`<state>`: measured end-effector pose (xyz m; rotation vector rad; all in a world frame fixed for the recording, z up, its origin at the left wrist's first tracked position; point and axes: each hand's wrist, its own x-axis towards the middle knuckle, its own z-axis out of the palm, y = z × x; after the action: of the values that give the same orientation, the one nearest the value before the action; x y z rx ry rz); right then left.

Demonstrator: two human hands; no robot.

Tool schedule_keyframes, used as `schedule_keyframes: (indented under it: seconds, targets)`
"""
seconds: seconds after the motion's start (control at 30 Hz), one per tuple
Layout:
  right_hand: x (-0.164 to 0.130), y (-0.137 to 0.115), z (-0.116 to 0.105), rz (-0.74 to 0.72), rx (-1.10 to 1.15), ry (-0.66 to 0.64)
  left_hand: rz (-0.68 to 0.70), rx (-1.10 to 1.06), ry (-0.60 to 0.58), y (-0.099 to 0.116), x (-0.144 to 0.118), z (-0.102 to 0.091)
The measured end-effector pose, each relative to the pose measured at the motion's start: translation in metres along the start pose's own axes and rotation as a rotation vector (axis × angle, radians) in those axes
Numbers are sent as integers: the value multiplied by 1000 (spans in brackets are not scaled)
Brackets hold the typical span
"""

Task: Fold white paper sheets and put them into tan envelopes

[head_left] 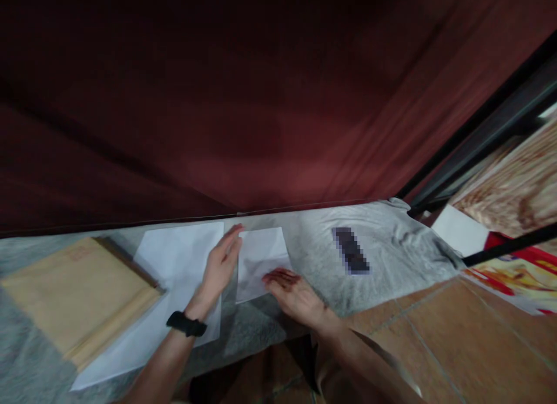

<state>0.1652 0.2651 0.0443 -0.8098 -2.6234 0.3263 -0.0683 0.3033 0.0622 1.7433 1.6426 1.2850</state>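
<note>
The small folded white paper [261,259] lies flat on the grey cloth [391,247] that covers the bench, near its far edge and just below the dark red curtain [278,102].

Left hand [220,267]: the palm stands on edge along the left border of the folded paper, fingers straight and together, pointing away from the person. The grip is released; nothing is enclosed. A black wristband [186,324] sits on this wrist.

Right hand [293,291]: the palm faces down, fingers extended, with the fingertips resting on the lower right part of the folded paper. The grip is released; the hand presses flat and holds nothing.

Adjacent items:
- A large white sheet [174,259] lies left of the folded paper, partly under the left hand and forearm. It touches or nearly touches the folded paper; the exact relation cannot be told.
- A stack of tan envelopes [78,294] lies on the left end of the bench, overlapping the large sheet.
- A pixelated dark object [351,250] lies on the cloth to the right, well apart from both hands.

A tiled floor [456,340] shows at the lower right.
</note>
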Motion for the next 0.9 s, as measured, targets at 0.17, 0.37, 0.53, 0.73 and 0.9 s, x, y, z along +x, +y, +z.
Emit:
schedule_keyframes:
  seconds: [0.17,0.37,0.53,0.73,0.9]
  targets:
    - [-14,-4,21,-97,-53,-98,343,353,-476,-3,-30,54]
    - [-20,-1,23,-107,-32,-91,433,500,-534,-15,-29,81]
    - [-23,1,24,-103,-129,-142,334,608,-416,-25,-8,86]
    - [-27,5,23,-131,-211,-160,135,737,-197,-38,7,74]
    - [-26,7,20,-147,-188,-159,349,667,-273,-22,1,79]
